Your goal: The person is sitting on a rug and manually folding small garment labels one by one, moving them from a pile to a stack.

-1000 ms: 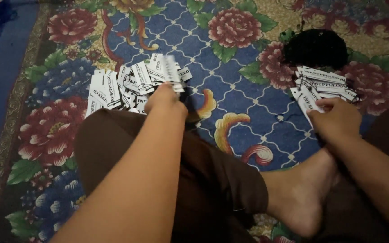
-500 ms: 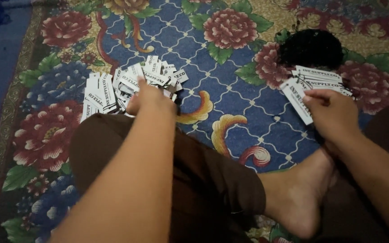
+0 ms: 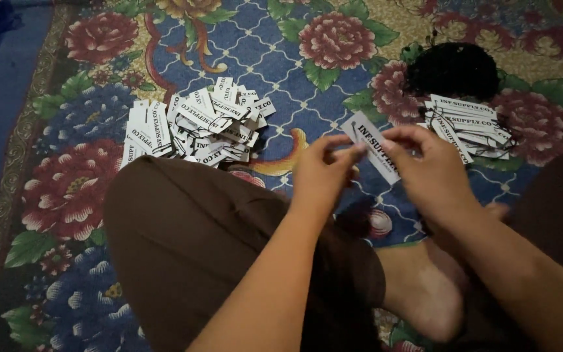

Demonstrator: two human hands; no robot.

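Tag [image 3: 371, 146] white paper, held mid-frame above carpet [image 3: 281, 58] | left hand [image 3: 322, 175] pinches its 8 o'clock edge | right hand [image 3: 430, 171] grips its 4 o'clock end | loose tag pile [image 3: 197, 127] at 10 o'clock | stacked tags [image 3: 470, 124] at 2 o'clock

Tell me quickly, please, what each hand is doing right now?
Left hand: fingers pinched on one end of a white paper tag.
Right hand: pinched on the same tag.
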